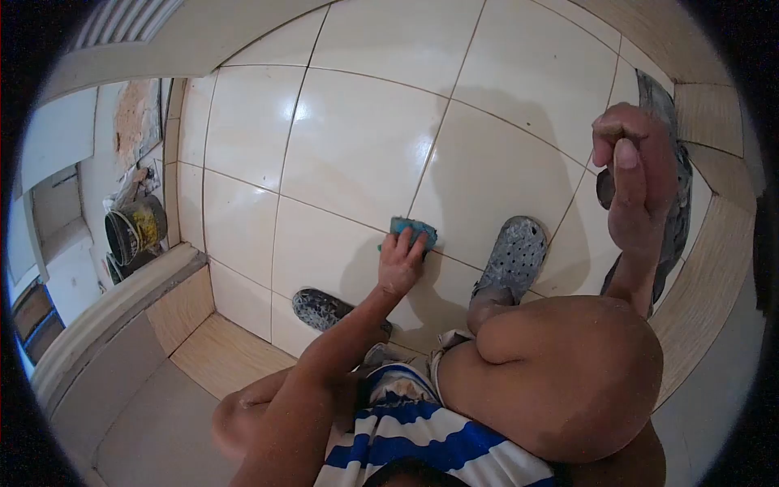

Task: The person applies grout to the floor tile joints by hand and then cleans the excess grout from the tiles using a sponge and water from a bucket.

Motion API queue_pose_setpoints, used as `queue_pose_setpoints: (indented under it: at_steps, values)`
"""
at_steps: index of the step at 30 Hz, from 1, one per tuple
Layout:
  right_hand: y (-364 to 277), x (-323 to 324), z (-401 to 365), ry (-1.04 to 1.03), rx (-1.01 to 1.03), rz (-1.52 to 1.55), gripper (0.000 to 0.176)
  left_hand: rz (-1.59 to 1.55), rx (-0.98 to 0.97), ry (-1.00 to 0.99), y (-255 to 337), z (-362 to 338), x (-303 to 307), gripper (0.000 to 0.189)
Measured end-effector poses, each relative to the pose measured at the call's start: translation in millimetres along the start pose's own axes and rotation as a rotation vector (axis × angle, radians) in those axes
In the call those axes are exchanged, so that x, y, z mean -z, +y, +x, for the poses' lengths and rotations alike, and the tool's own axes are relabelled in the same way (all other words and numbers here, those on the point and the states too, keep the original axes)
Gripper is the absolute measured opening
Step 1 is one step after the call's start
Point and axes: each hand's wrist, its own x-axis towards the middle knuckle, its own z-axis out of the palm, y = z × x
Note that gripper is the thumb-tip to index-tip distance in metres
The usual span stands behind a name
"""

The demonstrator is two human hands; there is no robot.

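My left hand (399, 264) presses a blue-green sponge (415, 230) onto the cream floor tiles (365, 138), near a joint between tiles. Its fingers lie over the sponge and hide part of it. At the right, my right hand (637, 174) is raised and closed, with the thumb against the curled fingers. A dark rounded thing (604, 188) shows just beside its fingers; what this hand holds, if anything, is hidden.
Speckled grey clogs are on my feet, one at the left (320, 309) and one at the centre right (514, 253). A dark cloth-like thing (675, 227) lies along the right wall. Beyond the left ledge (122, 316) stands a dark bucket (136, 230) with yellow marks.
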Motion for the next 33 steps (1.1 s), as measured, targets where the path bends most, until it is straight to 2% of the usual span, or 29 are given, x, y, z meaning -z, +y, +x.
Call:
queue_pose_setpoints:
  at_steps: [3,5,7,8,10,11,13,15,17,18,20,21,23,25,26,27,29,32,33]
  values:
    - [-3,-1,0,0.001,0.022,-0.035,0.017,0.022,-0.08,-0.1,-2,-6,6,0.052]
    - [-3,0,0,0.012,0.026,-0.059,0.016,0.0,-0.029,-0.177,1,-14,22,0.051]
    - [0,1,-3,0.047,0.005,-0.024,0.016,-0.107,0.075,-0.259,-1,-20,32,0.031]
    - [1,2,-4,0.048,0.002,-0.021,0.016,-0.105,0.076,-0.262,-2,-18,43,0.031]
    - [3,3,-7,-0.035,-0.081,-0.114,0.023,-0.214,0.215,-0.566,-6,-15,68,0.032]
    - [7,2,-7,-0.039,-0.082,-0.108,0.023,-0.214,0.223,-0.566,-13,-14,83,0.032]
    - [17,-3,-5,0.024,0.005,-0.05,0.012,-0.352,0.286,-0.642,-40,-9,120,0.03]
    - [18,-5,-1,0.021,0.009,-0.036,0.012,-0.738,0.717,-0.624,-69,-2,154,0.027]
    - [16,-8,8,0.016,0.038,-0.024,0.012,-1.022,0.781,-0.699,-94,15,198,0.031]
    - [14,-9,12,0.004,0.03,-0.03,0.012,-1.021,0.777,-0.687,-90,24,217,0.031]
    - [7,-13,23,-0.011,0.033,-0.036,0.011,-1.52,0.957,-0.465,-79,38,252,0.045]
    - [1,-16,31,-0.058,0.055,-0.051,0.01,-1.524,0.95,-0.45,-77,40,262,0.045]
    - [-11,-24,45,-0.11,0.101,-0.059,0.009,-1.655,0.967,-0.365,-74,42,284,0.057]
    - [-27,-35,61,-0.28,0.151,-0.089,0.01,-1.235,0.691,-0.363,-64,40,304,0.06]
    - [-39,-38,72,-0.381,0.152,-0.084,0.015,-1.296,0.68,-0.338,-68,38,310,0.06]
    - [-47,-44,81,-0.382,0.2,-0.077,0.015,-1.239,0.624,-0.341,-68,38,318,0.06]
    - [-59,-58,97,-0.542,0.263,-0.05,0.019,-1.124,0.515,-0.339,-70,39,334,0.061]
    - [-86,-83,122,-0.632,0.327,-0.137,0.023,-1.592,0.759,-0.273,-99,37,337,0.061]
    - [-97,-92,131,-0.681,0.313,-0.187,0.024,-1.596,0.737,-0.249,-106,33,340,0.061]
